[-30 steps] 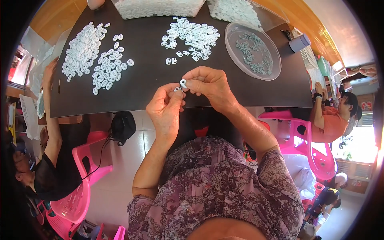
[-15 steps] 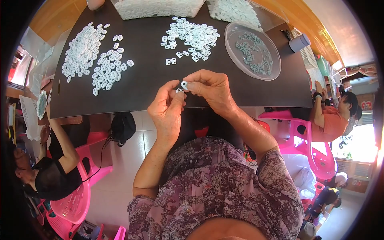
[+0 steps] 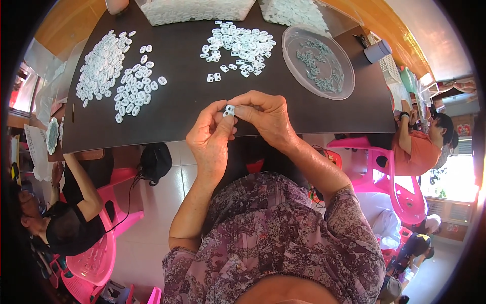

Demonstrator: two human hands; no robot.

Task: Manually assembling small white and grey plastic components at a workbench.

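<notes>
Above the near edge of the dark table (image 3: 172, 116), my left hand (image 3: 208, 144) and my right hand (image 3: 271, 119) meet, thumb and forefinger pinched on each. Between the fingertips are small white plastic pieces with holes (image 3: 229, 109), pressed against each other and partly covered by the thumbs. Beyond my hands lies a heap of white two-holed pieces (image 3: 240, 45). White oval pieces (image 3: 135, 91) lie loose to the left, beside a larger heap of similar ovals (image 3: 101, 66). At the right, a round clear dish (image 3: 290, 71) holds small grey-green parts.
Clear bins of white pieces (image 3: 197, 12) line the far side. A lidded grey-purple container (image 3: 377, 51) stands at the right end. Other people sit at the left (image 3: 73, 223) and right (image 3: 420, 152), near pink plastic chairs (image 3: 91, 258). A black bag (image 3: 155, 162) is by the table.
The white pieces, held slightly apart before, are now together. My right fingertips have moved a little left and down toward my left hand. The heaps and the dish are unchanged.
</notes>
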